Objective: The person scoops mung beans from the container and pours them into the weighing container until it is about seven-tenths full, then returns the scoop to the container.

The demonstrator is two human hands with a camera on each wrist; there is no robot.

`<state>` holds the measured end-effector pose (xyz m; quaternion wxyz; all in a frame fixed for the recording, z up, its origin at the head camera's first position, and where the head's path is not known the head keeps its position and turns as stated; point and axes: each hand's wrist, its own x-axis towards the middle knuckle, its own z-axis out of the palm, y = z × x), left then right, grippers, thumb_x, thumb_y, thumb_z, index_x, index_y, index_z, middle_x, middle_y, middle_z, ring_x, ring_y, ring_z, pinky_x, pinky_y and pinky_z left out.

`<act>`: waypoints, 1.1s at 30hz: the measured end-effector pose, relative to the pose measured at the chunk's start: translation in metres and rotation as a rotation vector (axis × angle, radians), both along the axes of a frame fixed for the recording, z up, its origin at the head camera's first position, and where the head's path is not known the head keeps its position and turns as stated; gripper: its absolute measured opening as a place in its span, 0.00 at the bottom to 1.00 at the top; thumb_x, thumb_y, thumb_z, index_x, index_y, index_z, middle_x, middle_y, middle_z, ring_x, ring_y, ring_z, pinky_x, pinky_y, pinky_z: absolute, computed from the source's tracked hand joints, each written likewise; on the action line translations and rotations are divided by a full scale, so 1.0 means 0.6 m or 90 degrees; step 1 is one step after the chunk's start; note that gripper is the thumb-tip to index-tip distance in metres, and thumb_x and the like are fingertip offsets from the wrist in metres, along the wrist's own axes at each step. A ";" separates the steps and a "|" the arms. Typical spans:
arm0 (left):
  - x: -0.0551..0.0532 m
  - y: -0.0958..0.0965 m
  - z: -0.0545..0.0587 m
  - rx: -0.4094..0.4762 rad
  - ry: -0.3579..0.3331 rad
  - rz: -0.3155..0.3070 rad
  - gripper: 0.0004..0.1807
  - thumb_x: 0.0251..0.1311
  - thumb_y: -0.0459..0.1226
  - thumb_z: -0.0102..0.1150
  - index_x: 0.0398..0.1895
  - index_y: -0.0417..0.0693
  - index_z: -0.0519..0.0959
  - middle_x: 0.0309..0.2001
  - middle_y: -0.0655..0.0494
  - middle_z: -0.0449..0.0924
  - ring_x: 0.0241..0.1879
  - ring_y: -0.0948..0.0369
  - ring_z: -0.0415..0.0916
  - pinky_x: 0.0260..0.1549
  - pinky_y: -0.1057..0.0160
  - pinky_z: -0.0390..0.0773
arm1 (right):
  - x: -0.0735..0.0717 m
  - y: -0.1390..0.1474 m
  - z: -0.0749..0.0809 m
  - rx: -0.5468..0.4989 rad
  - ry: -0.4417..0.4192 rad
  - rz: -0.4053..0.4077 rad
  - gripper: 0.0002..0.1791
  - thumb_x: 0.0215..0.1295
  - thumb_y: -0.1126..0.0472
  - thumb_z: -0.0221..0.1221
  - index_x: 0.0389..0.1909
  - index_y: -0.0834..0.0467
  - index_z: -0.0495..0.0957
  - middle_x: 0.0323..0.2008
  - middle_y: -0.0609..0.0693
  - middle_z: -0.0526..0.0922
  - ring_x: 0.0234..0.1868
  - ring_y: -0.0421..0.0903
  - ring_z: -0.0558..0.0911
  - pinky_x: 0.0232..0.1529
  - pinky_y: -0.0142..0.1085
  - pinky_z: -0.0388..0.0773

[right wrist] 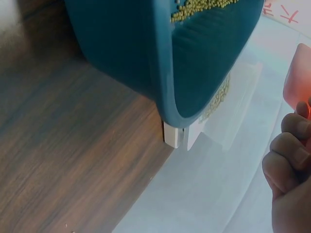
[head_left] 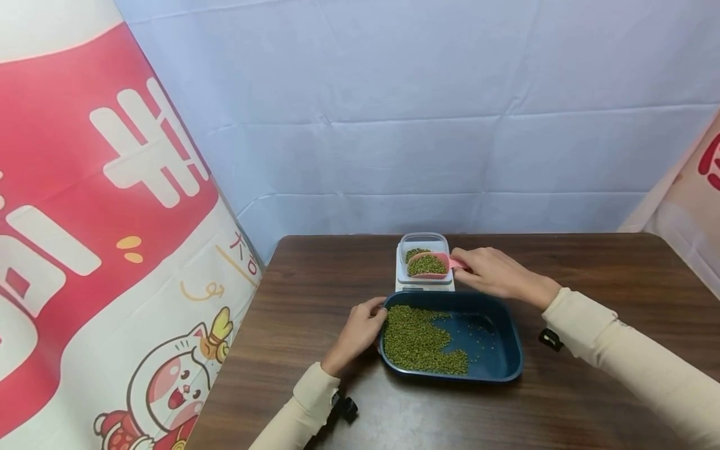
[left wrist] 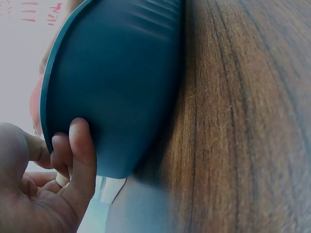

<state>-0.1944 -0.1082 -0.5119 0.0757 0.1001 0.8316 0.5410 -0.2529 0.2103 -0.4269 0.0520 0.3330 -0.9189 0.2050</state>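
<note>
My right hand [head_left: 495,270] grips the handle of a pink scoop [head_left: 454,263] filled with green mung beans. The scoop hangs over a clear plastic container [head_left: 424,237] that has some mung beans [right wrist: 218,97] in it. A white kitchen scale [head_left: 400,287] stands under the container. My left hand [head_left: 360,328] holds the left rim of a dark blue basin [head_left: 495,337], its fingers [left wrist: 82,145] against the outer wall. Mung beans [head_left: 416,340] lie heaped in the basin's left part, with a few scattered to the right.
The wooden table [head_left: 315,275] runs back to a pale cloth backdrop [head_left: 394,125]. A printed red and white banner [head_left: 84,187] hangs at the left. The basin sits directly in front of the scale.
</note>
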 end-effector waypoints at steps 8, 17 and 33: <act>0.001 0.000 -0.001 -0.010 0.009 0.001 0.20 0.78 0.37 0.48 0.66 0.43 0.81 0.35 0.52 0.88 0.15 0.63 0.76 0.19 0.57 0.82 | -0.017 0.003 0.003 0.001 -0.010 -0.019 0.04 0.75 0.61 0.57 0.38 0.50 0.75 0.20 0.39 0.62 0.19 0.34 0.60 0.25 0.31 0.59; 0.001 -0.001 -0.001 -0.010 0.008 0.000 0.20 0.78 0.37 0.48 0.65 0.44 0.82 0.35 0.52 0.89 0.15 0.61 0.77 0.21 0.51 0.84 | -0.034 0.013 0.003 0.003 -0.007 -0.039 0.04 0.76 0.60 0.56 0.39 0.51 0.76 0.21 0.41 0.64 0.20 0.35 0.61 0.26 0.32 0.60; 0.001 0.000 0.001 -0.011 0.010 0.006 0.19 0.77 0.37 0.49 0.63 0.45 0.84 0.33 0.52 0.88 0.15 0.62 0.75 0.18 0.58 0.81 | -0.062 0.030 0.005 0.020 -0.044 -0.074 0.03 0.76 0.58 0.57 0.42 0.53 0.77 0.21 0.43 0.65 0.20 0.40 0.64 0.25 0.34 0.60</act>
